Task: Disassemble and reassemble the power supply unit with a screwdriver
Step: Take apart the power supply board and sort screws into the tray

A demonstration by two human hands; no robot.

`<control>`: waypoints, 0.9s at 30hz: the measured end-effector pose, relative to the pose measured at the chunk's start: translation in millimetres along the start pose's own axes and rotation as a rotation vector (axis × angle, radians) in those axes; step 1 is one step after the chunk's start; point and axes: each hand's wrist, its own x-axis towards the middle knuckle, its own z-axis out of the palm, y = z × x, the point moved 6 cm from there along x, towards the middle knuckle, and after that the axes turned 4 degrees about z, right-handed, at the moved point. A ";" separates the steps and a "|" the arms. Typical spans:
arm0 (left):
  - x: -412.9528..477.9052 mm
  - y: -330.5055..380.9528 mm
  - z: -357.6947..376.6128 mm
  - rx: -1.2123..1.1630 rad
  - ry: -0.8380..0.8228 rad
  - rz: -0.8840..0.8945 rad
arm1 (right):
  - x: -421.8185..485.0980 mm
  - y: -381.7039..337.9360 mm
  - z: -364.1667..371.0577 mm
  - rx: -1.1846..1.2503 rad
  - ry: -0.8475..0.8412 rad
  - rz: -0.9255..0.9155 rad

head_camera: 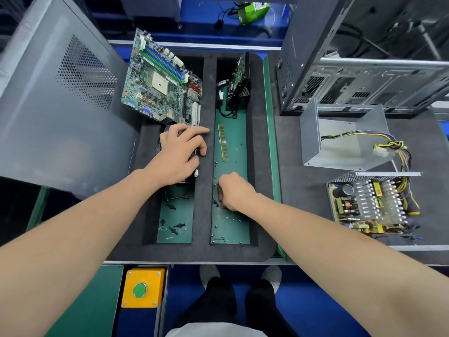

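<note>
Side panel: a grey perforated side panel is standing at the far left, just beside the tray.
Button box: a yellow button box with a green button is sitting below the table edge.
Tray: a dark foam tray with two green-floored compartments is lying in the middle.
Motherboard: a motherboard is leaning tilted at the far end of the left compartment.
Left hand: the left hand is resting on a dark part in the left compartment, index finger stretching out and the other fingers bending over it; I cannot tell whether it is gripping.
Memory stick: a memory stick is lying flat in the right compartment.
Right hand: the right hand is curling knuckles-up over loose screws; its fingertips are hidden, so a pinch cannot be told.
Drive: a drive is standing on edge at the right compartment's far end.
Computer case: an open computer case is standing at the upper right.
Power supply cover: the grey power supply cover is sitting on the dark mat, with coloured wires running through it.
Power supply base: the power supply base is lying open nearer, showing its board, fins and coils.
Relation: both power supply parts are lying well apart from the hands, right of the right hand, beyond the tray's rim.
</note>
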 end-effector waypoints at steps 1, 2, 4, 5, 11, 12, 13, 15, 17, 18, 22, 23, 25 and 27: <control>-0.2 -0.4 0.0 -0.002 0.001 0.001 | 1.1 1.1 -1.6 0.019 0.018 0.007; -0.4 -0.6 0.3 -0.005 0.002 0.002 | 1.8 1.8 -3.5 0.045 0.022 0.015; -0.6 -0.4 0.7 -0.007 0.005 0.004 | 3.1 2.0 -4.3 0.107 -0.003 0.022; -0.7 -0.2 0.8 -0.005 0.008 0.003 | 3.1 1.7 -4.0 0.135 -0.019 0.022; -0.8 -0.9 1.2 -0.003 0.016 0.000 | 0.2 0.0 0.2 0.153 -0.025 0.010; -0.6 -1.2 1.3 -0.005 0.016 0.001 | 0.6 0.1 -0.3 0.161 -0.017 0.011; -0.5 -1.2 1.5 -0.008 0.016 0.003 | 1.1 0.4 -0.9 0.170 -0.010 0.013; -0.4 -1.1 2.1 -0.010 0.019 0.006 | 1.4 0.7 -2.4 0.167 0.011 0.013; -1.0 -1.6 3.1 -0.012 0.024 0.004 | 0.9 0.2 -2.0 0.139 0.011 0.000; -1.2 -2.2 3.5 -0.014 0.026 0.002 | 0.9 -0.1 -0.8 0.123 0.002 -0.008; -0.2 -5.0 4.2 -0.029 0.030 -0.009 | 0.6 -0.9 1.8 0.096 -0.041 -0.027; 0.3 -5.5 4.2 -0.032 0.028 -0.011 | 0.6 -0.7 0.5 0.114 -0.039 -0.021; 1.0 -5.7 4.3 -0.026 0.025 -0.009 | 0.4 -0.4 -3.1 0.157 -0.028 -0.008; 1.6 -5.9 4.2 -0.014 0.030 -0.007 | 0.2 -0.6 -5.7 0.191 -0.028 0.005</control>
